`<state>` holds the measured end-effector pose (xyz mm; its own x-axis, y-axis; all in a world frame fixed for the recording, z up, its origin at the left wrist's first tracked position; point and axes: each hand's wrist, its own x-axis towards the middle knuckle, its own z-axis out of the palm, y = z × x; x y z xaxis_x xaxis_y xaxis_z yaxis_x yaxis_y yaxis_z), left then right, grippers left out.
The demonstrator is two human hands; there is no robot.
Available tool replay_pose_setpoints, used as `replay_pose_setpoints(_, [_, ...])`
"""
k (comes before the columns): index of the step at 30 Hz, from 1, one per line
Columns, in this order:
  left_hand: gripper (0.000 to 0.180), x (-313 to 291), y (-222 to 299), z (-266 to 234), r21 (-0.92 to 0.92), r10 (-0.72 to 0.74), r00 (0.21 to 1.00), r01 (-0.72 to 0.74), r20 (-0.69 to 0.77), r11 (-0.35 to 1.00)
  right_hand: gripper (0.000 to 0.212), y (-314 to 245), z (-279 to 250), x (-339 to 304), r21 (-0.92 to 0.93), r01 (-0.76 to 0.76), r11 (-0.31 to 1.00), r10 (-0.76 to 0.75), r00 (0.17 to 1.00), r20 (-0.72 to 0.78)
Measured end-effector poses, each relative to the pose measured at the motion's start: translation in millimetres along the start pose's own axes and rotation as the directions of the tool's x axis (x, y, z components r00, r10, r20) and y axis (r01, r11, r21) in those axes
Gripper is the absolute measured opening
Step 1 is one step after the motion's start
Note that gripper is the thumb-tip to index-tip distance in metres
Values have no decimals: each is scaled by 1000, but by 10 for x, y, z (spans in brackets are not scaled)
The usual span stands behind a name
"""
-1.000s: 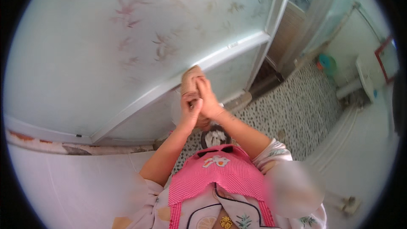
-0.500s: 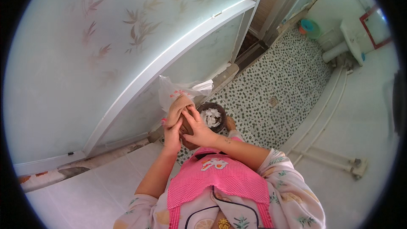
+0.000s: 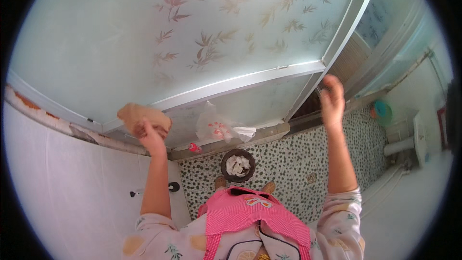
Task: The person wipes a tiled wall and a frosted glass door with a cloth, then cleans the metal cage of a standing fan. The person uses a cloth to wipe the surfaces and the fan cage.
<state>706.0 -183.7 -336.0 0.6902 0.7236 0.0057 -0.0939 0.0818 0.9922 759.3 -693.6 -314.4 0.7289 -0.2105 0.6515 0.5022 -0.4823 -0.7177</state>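
Note:
My left hand (image 3: pixel 153 139) is closed around a folded brown cloth (image 3: pixel 142 118). The cloth is at the left end of the white frame rail (image 3: pixel 231 81), and I cannot tell whether it touches it. Above the rail stretches a frosted glass panel (image 3: pixel 144 34) with a leaf pattern. Raised at the right, my right hand (image 3: pixel 333 101) holds nothing. Its thumb stands apart from loosely bent fingers, somewhat blurred, close to the upright frame post (image 3: pixel 353 17).
A dark bin (image 3: pixel 251 171) with white crumpled paper stands by my feet. On the low ledge are a clear plastic bag (image 3: pixel 211 123), a white paper pack (image 3: pixel 245 133) and a pink-red bottle (image 3: pixel 194 147). Far right are a washbasin (image 3: pixel 419 137) and colored basins (image 3: pixel 381 110).
My hands, together on the cloth before, have parted. The left has carried the cloth leftward to the panel's rail; the right has let go and risen to the right. The view has shifted.

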Motion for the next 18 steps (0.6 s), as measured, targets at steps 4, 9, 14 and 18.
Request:
replay_pose_setpoints(4, [37, 95, -691, 507, 505, 631, 670, -729, 391, 462, 48, 398, -427, 1047, -299, -68, 952, 24, 989, -149])
replay_pose_setpoints(9, [46, -152, -666, 1125, 478, 607, 504, -850, 615, 221, 67, 708, -414, 1800, -13, -93, 996, 93, 995, 26])
replay_pose_setpoints(14, [47, 0, -800, 1062, 446, 626, 506, -854, 594, 267, 62, 899, -232, 2008, 17, -138, 990, 139, 984, -112])
replay_pose_setpoints(18, [47, 30, -931, 1130, 495, 687, 501, -838, 527, 231, 56, 1111, -193, 2083, -49, -105, 993, 94, 980, -176])
